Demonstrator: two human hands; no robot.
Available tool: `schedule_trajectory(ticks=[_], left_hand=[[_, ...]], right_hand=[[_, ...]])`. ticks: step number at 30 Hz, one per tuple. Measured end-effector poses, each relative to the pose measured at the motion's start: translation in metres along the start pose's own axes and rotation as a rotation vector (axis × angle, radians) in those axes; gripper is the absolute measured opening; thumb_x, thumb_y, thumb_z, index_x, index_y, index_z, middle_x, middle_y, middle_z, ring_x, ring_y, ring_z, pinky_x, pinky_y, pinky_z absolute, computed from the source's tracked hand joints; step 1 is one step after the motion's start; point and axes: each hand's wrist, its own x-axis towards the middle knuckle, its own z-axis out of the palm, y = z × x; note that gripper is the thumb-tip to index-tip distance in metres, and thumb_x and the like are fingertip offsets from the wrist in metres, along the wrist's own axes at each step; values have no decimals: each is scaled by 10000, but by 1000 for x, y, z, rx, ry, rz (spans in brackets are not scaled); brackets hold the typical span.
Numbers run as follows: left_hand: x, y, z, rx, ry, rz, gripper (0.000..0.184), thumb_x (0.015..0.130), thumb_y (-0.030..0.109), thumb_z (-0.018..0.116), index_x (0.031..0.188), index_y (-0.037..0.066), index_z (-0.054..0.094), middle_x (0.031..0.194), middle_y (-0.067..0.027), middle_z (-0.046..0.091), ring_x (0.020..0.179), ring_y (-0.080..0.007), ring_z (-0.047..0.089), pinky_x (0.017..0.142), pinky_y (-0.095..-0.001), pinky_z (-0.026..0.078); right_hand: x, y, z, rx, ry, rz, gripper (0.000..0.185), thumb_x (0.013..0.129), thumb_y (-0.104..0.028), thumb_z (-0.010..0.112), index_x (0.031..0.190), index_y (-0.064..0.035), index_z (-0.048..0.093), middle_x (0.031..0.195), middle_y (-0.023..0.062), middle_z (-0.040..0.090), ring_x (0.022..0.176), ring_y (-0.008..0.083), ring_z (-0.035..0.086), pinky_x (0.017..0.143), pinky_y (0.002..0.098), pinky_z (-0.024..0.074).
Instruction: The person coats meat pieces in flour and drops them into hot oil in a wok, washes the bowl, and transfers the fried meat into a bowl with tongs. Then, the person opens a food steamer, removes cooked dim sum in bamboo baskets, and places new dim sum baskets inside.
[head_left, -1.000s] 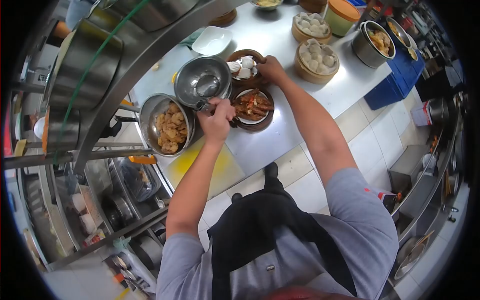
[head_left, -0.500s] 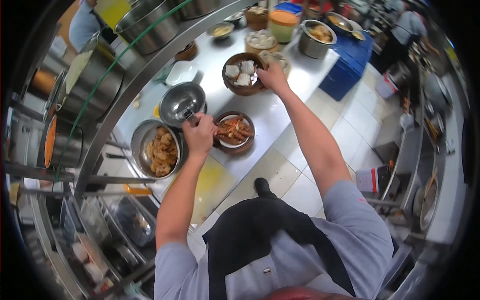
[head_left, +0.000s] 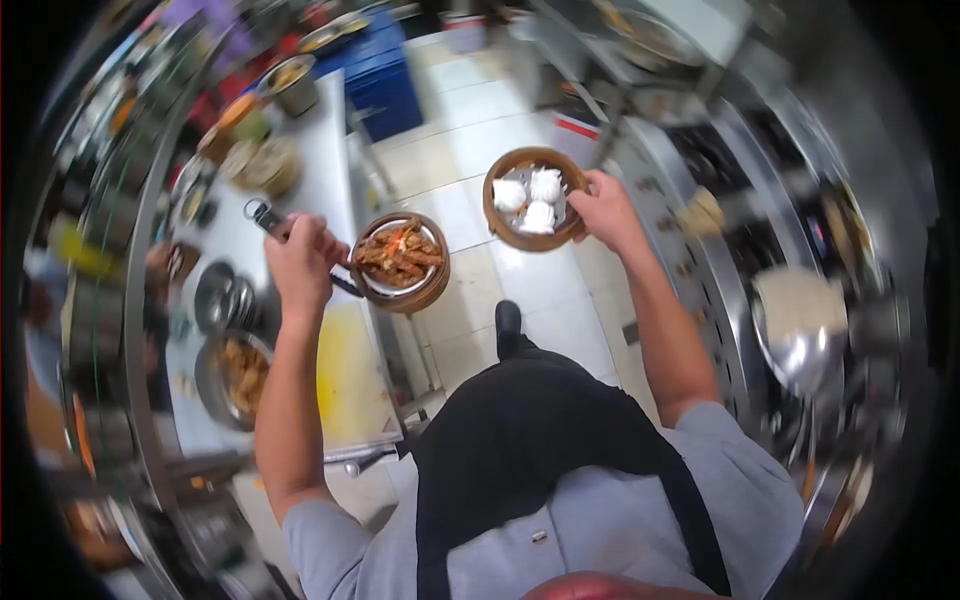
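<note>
My left hand (head_left: pixel 302 252) is closed around a dark-handled tool (head_left: pixel 262 212) with a metal loop end. Against the fingers is a bamboo steamer basket (head_left: pixel 432 292) holding a dish of glazed brown chicken feet (head_left: pixel 398 255), raised beside the counter's edge; the exact grip is partly hidden. My right hand (head_left: pixel 604 212) pinches the rim of another bamboo steamer basket (head_left: pixel 497 222), held up over the floor. Three white, pleated buns (head_left: pixel 540 216) sit inside it.
At left runs a steel counter (head_left: pixel 325 170) with metal bowls (head_left: pixel 222 298), a bowl of fried pieces (head_left: pixel 245 372) and a yellow-stained board (head_left: pixel 345 375). A blue box (head_left: pixel 385 95) stands beyond. Stoves with a wok (head_left: pixel 800 350) line the right; pale tiles (head_left: pixel 460 195) lie between.
The view has swung right, away from the counter. Both baskets have left the counter area: the chicken feet hang by its edge, and the bun basket is over the floor in my right hand.
</note>
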Motion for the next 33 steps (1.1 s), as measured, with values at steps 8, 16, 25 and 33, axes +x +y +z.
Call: schedule_trajectory(ticks=[8,16,25,33], left_hand=[[-79,19,222,-83,-580,-213,198,931,88,505,754,128,427,583,25,341,468,-93,333,443,-283,351],[-241,57,456,-328,-1316,-256,310,1020,194,396,722,134,336,543,28,257,429,-91,236,429,-286,321],[-543,135,674,-527,-1764,-315,356,982,187,432,651,165,302,528,40,252,421,-92,220,453,-292,312],[-863,139,803,-620,-2105,-432,357,921,167,471,621,173,278,540,32,239,468,-124,253,537,-334,330]], right_hand=[[-271,50,-207,136,314,236,339,824,-86,587,1138,41,601,759,94,672,611,153,655,518,324,547],[-534,44,-306,172,662,370,354,822,-75,559,1144,70,588,785,147,680,539,203,660,488,320,544],[-777,72,-378,105,1010,320,389,823,-62,562,1194,55,585,794,100,665,641,138,650,489,275,527],[-941,100,-407,238,1358,477,404,827,-15,563,1229,27,577,844,57,686,716,78,615,613,250,482]])
